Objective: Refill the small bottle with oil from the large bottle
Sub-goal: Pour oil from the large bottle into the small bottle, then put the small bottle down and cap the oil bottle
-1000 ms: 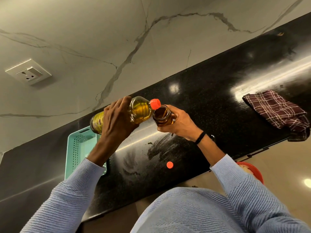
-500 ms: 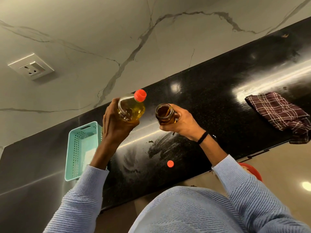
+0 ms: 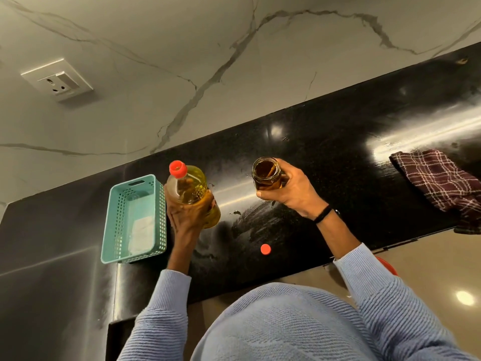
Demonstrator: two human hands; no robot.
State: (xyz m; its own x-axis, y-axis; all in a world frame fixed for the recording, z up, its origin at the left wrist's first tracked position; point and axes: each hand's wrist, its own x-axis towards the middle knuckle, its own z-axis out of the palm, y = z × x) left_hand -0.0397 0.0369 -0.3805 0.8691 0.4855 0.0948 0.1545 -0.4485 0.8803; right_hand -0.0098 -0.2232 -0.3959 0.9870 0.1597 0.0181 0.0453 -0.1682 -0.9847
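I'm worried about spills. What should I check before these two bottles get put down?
1. Large bottle upright, not pouring: ok.
2. Left hand grips the large bottle: ok.
3. Right hand holds the small bottle mouth up: ok.
4. Small bottle closed: not ok, its mouth is open.
5. Red cap lies on the counter near the hands: ok.
6. Small bottle's fill level: cannot tell.

Glossy black stone countertop [image 3: 338, 131], teal perforated plastic basket [image 3: 114, 225] at its left holding a white folded item [image 3: 141, 230], maroon checked cloth [image 3: 437, 178] crumpled at the right, white wall socket [image 3: 57, 79] on veined marble wall [image 3: 182, 48]
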